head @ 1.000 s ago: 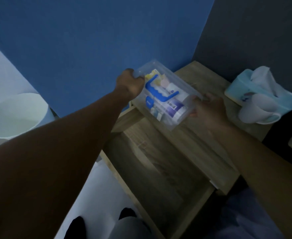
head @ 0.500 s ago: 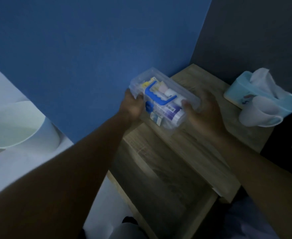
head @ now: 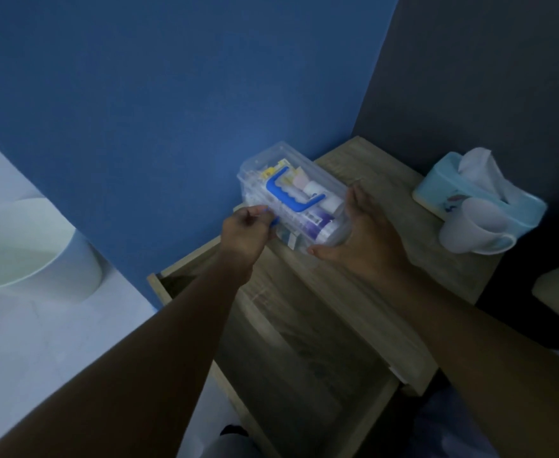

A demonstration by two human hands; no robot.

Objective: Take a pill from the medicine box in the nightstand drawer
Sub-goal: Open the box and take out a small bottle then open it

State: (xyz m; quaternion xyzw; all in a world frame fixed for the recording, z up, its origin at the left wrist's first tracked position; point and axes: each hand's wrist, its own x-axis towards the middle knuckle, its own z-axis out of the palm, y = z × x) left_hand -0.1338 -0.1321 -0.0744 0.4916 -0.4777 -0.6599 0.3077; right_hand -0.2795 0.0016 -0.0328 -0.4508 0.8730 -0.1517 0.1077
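The clear plastic medicine box (head: 271,166) with a blue handle on its lid rests on the left part of the wooden nightstand top (head: 364,166). Bottles and packets show through its walls. My left hand (head: 246,231) pinches a small blue latch on the box's near-left side. On the near-right end of the box lies my right hand (head: 360,236), fingers spread flat against it. The nightstand drawer (head: 304,365) below stands pulled out, its inside dark.
A light-blue tissue box (head: 476,193) and a white mug (head: 473,233) on its side sit at the right of the nightstand top. A pale round bin (head: 33,249) stands on the floor at left. Blue wall behind, dark wall at right.
The box has come down from the air onto the nightstand top. My left hand slid from the box's far corner to its near-left latch. My right hand opened flat against the end.
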